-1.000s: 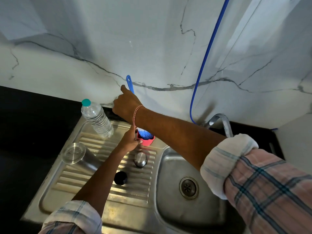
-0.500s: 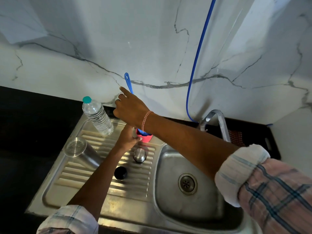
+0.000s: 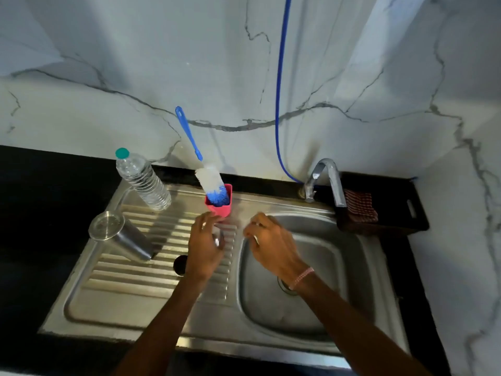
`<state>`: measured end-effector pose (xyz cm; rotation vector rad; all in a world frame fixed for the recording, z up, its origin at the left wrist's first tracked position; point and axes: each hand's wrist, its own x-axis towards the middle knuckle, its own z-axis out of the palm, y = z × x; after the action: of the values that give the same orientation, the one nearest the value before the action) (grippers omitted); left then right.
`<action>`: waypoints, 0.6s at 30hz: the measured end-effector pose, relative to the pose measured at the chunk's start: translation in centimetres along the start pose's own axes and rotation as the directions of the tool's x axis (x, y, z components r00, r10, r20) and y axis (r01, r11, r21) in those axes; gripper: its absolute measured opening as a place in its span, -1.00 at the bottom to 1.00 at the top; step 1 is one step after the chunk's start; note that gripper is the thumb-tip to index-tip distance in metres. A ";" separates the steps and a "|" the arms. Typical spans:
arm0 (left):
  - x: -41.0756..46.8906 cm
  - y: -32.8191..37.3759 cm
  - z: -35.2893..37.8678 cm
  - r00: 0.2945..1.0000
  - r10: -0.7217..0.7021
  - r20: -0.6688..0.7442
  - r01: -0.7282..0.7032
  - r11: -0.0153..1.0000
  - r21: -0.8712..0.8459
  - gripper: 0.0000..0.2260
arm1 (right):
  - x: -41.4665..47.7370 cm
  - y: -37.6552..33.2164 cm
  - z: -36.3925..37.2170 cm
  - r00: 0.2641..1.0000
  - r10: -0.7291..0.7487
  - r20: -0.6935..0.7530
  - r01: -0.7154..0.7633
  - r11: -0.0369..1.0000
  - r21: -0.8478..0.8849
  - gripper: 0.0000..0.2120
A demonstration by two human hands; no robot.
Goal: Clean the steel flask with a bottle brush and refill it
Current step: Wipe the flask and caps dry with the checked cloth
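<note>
Clock positions take the steel flask as dial centre, with 12 o'clock toward the wall.

1. Nearest, both forearms reach in over the front edge of the sink (image 3: pixel 352 308). A black cap (image 3: pixel 179 264) stands on the drainboard (image 3: pixel 122 280) at 8 o'clock, partly hidden by the left forearm.
2. The left hand (image 3: pixel 204 245) is over the drainboard, with its fingers bent about a small, blurred steel body, judged to be the steel flask (image 3: pixel 218 238). Whether the grip has closed on it cannot be told.
3. The right hand (image 3: pixel 271 245) hovers at 3 o'clock over the basin's left rim, fingers loosely curled and holding nothing.
4. A steel tumbler (image 3: pixel 127 241) stands at 9 o'clock.
5. At 12 o'clock, just beyond the flask, a pink holder (image 3: pixel 221 208) carries the bottle brush (image 3: pixel 210 180) head down, with no hand on it.
6. A capped water bottle (image 3: pixel 143 180) stands at 10 o'clock and the tap (image 3: pixel 329 175) at 2 o'clock.

Step in hand, as judged: taking up the uncapped flask. The flask's interior is not visible, so cleaning progress cannot be confirmed.

Next move requires a firm left-hand hold on the flask, leaving the right hand free for the brush or bottle.
</note>
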<state>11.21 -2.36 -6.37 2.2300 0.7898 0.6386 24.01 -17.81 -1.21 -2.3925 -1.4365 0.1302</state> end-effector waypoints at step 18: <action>3.3 11.7 14.7 0.800 0.268 0.537 -0.421 0.888 0.184 -0.30 | -7.9 22.7 -6.1 0.755 0.578 -0.308 -0.569 0.812 0.131 -0.85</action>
<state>26.81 -13.32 -6.68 2.6820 0.2100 0.0733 40.76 -35.93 -3.93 -2.5931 -0.5082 -0.1078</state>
